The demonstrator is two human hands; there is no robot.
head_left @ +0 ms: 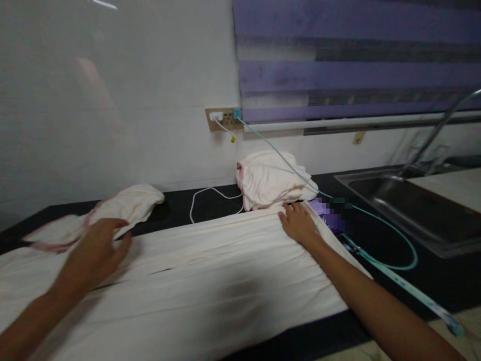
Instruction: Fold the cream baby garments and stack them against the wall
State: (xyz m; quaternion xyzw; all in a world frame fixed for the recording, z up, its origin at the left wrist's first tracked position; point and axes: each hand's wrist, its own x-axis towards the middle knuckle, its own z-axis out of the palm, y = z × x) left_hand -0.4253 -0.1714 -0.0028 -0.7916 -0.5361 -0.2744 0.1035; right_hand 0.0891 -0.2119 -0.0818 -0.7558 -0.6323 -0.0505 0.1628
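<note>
Presently: left grip (98, 248) spread, flat on cloth (210, 281); right grip (296, 220) spread, pressing cloth edge, folded pile (268, 180) just beyond.

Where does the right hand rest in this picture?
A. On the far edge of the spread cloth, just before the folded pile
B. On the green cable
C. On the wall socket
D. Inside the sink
A: the right hand lies flat on the far edge of the cloth, with the pile just behind its fingertips; the sink, socket and cable are all apart from it.
</note>
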